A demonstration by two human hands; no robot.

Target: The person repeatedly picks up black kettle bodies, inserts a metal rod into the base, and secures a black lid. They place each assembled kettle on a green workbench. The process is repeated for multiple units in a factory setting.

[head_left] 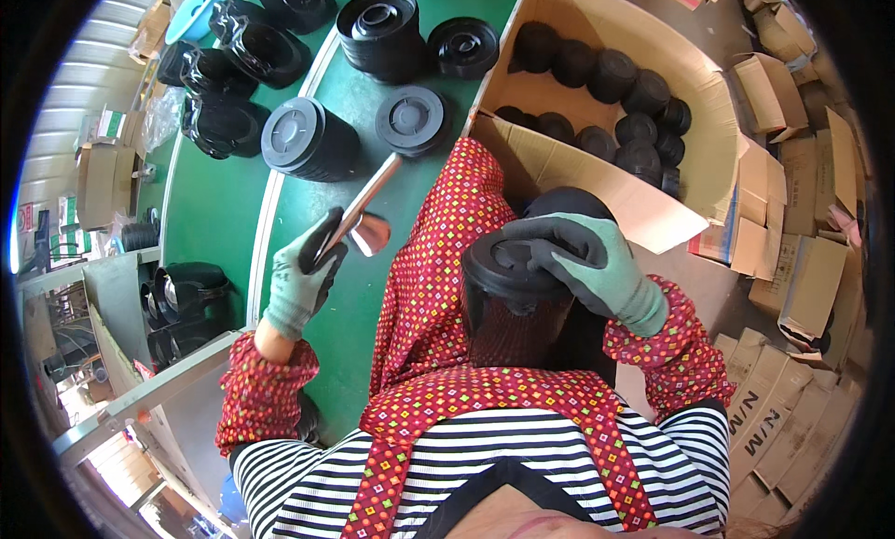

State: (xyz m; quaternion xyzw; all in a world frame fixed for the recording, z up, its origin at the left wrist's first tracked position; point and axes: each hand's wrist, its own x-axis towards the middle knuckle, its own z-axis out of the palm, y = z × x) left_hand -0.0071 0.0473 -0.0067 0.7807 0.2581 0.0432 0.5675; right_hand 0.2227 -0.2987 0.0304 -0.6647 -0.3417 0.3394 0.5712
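Observation:
In my left hand, over the green table, is a hammer with a pale wooden handle and a shiny metal head. My fingers are closed around it close to the head, and the handle points away from me. My right hand is curled over the edge of a black round lid-like part at my lap. This part sits at the top of a dark, ribbed body, whose lower end I cannot make out. A red patterned apron covers my left leg beside it.
Stacks of black round parts and a separate black disc stand on the green table. Glossy black housings crowd its far left. At right, an open cardboard box holds several black round pieces; more cartons lie beyond.

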